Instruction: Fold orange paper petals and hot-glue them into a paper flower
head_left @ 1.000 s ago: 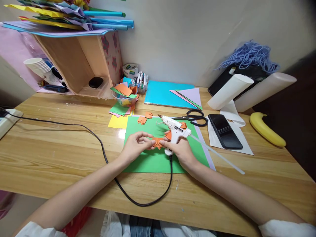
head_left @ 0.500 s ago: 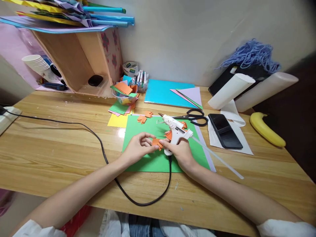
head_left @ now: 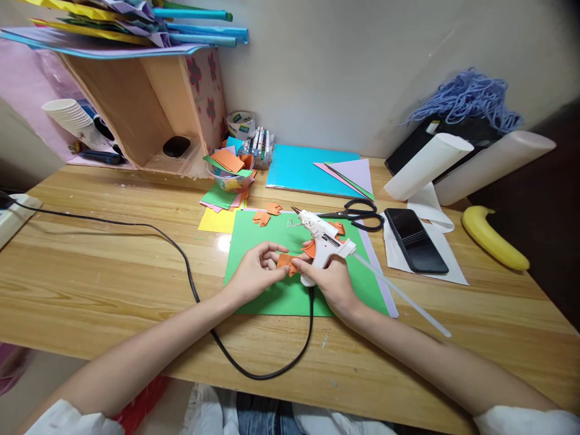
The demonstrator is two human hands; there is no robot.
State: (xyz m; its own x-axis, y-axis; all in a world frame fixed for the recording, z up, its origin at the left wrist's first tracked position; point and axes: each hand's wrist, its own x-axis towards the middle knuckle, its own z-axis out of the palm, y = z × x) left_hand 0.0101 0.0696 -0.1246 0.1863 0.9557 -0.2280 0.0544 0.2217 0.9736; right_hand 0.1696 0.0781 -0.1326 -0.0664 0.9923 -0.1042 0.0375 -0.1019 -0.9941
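My R hand [head_left: 333, 281] is closed round the glue gun [head_left: 322, 238], thumb pinching a folded orange paper pc. [head_left: 285, 262] just L of its handle, over the green sheet [head_left: 267, 299]. My L hand [head_left: 256, 269] is at the pc.'s L edge, index finger apart from thumb; can't tell if it grips. Progress, approx.: two folded orange pcs. [head_left: 261, 217] look finished, lying at the sheet's far L corner; more orange paper [head_left: 338, 228] behind the gun, partly hidden. Held pc. looks mostly folded; nozzle's well apart from it, can't see any glue. Loose squares in the bowl [head_left: 229, 183] look unused.
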